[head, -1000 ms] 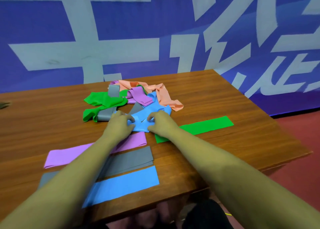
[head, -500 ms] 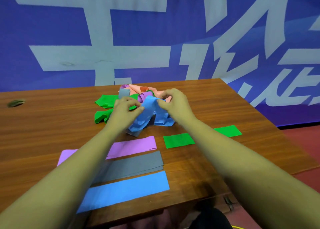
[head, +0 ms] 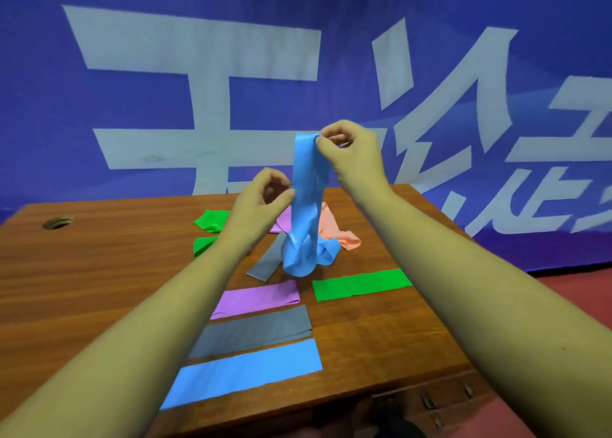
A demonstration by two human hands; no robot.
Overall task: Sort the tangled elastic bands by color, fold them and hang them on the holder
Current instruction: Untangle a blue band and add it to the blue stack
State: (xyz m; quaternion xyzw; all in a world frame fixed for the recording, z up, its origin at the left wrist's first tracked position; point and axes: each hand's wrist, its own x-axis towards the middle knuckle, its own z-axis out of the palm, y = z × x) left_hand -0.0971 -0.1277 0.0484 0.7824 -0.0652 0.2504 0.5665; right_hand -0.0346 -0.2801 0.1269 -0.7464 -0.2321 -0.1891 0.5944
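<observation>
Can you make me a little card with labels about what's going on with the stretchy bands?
Held up: blue band, hanging crumpled
Hands: right hand pinches its top end; left hand pinches its edge lower down
Laid flat in front: purple band, gray band, flat blue band, green band
Behind: tangled pile with green, purple, peach and gray
Surface: wooden table

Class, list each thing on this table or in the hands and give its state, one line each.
Lifted blue band: hanging, twisted.
Right hand: pinches its top.
Left hand: pinches its side.
Near blue band: laid flat.
Near grey band: laid flat.
Purple band: laid flat.
Green band: laid flat.
Pile: tangled.
</observation>
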